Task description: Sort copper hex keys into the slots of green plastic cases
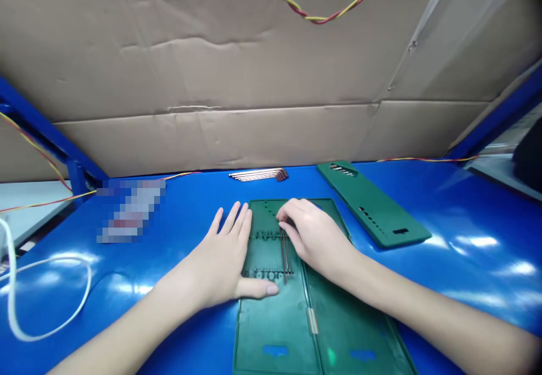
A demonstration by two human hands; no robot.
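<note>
A green plastic hex key case (275,313) lies unfolded on the blue tabletop, with rows of small clips across its left half. My left hand (224,262) rests with fingers spread along the case's left edge, its thumb reaching over the lower row of clips. Inside the left half, my right hand (313,234) pinches the upper end of a hex key (283,256) between thumb and fingertips. A few thin hex keys stand side by side there; the exact one gripped is partly hidden by the fingers.
Several copper-coloured hex keys (258,175) lie in a row at the back. A second green case (376,211) sits at the right. A blurred-out item (133,211) and a white cable (87,284) are at left. Cardboard (254,81) backs the table, with twisted wires (317,20) hanging above.
</note>
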